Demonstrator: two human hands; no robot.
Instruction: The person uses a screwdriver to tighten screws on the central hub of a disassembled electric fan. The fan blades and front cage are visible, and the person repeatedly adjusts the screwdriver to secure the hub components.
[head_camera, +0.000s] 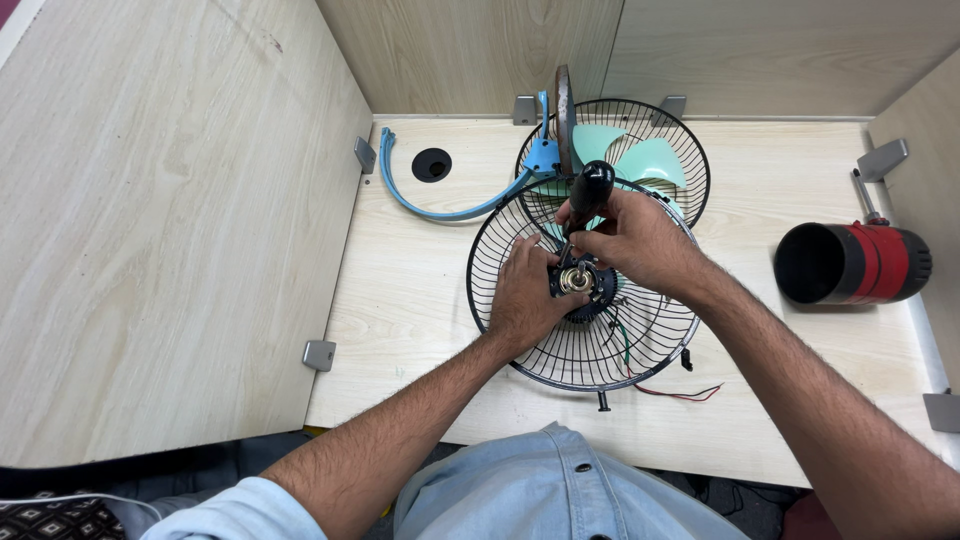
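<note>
Left hand (528, 295) closed on motor hub (577, 281), right hand (632, 240) clamped on screwdriver (587, 192) at 12 o'clock; wire guard (560, 350) probably light, springy, best held at hub.

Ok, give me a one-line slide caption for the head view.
Left hand steadies the motor hub on a black wire fan guard while the right hand works a black-handled screwdriver.

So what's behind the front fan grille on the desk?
Behind the front grille stands a second grille with pale green blades and a blue bracket. The hands cover its lower part.
</note>
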